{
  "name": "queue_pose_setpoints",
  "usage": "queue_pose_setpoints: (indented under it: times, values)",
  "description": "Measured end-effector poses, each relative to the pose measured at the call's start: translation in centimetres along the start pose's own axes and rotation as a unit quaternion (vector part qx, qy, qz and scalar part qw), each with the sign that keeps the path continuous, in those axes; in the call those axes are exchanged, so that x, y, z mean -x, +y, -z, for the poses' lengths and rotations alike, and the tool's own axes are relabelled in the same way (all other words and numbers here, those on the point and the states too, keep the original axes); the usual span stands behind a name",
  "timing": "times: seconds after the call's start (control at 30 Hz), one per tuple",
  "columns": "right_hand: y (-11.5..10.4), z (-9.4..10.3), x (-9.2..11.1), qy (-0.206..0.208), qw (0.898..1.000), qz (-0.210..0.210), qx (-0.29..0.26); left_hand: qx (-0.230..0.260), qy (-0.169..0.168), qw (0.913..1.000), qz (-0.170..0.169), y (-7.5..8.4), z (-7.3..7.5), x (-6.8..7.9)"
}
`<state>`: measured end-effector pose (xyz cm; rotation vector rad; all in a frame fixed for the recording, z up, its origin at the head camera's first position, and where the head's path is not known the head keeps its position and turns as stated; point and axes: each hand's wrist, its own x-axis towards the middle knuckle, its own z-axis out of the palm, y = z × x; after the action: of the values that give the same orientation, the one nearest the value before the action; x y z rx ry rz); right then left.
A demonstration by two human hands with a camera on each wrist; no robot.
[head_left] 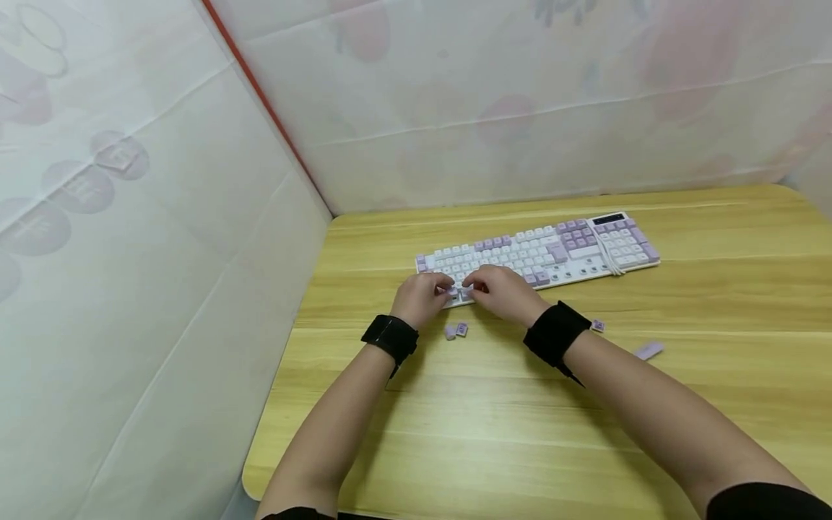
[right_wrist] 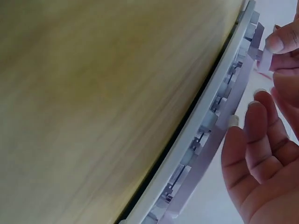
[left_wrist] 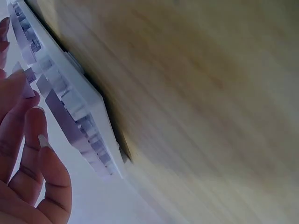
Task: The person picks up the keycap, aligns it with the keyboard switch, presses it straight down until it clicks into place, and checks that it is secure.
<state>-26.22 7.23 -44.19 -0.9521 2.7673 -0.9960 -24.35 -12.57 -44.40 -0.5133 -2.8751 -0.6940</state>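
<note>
A white and lilac keyboard (head_left: 516, 254) lies on the table, and both hands are at the left part of its front edge. Between thumb and fingertips, the left hand (head_left: 416, 300) pinches a small lilac keycap (left_wrist: 29, 87) just over the front row. Close beside it, the right hand (head_left: 510, 295) has its fingers loosely bent, with nothing seen between them. Its thumb tip appears against the long lilac key (right_wrist: 205, 154) in the right wrist view; whether it touches cannot be told. Several bare switches (head_left: 568, 274) show along the front row toward the right.
Two loose lilac keycaps (head_left: 461, 329) lie in front of the keyboard. Another keycap (head_left: 598, 326) and a long lilac key piece (head_left: 648, 352) lie near the right forearm. A white cable (head_left: 604, 249) crosses the keyboard's right part. Pale cloth walls (head_left: 455, 159) stand behind and left.
</note>
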Motion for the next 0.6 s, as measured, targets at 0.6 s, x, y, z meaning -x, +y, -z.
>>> queue_pose_setpoints:
  times: [0.6]
  values:
    - [0.1,-0.3,-2.5,-0.061,0.993,-0.097,-0.042,-0.029,-0.023,0.9993,-0.006,0.1,-0.4,-0.1]
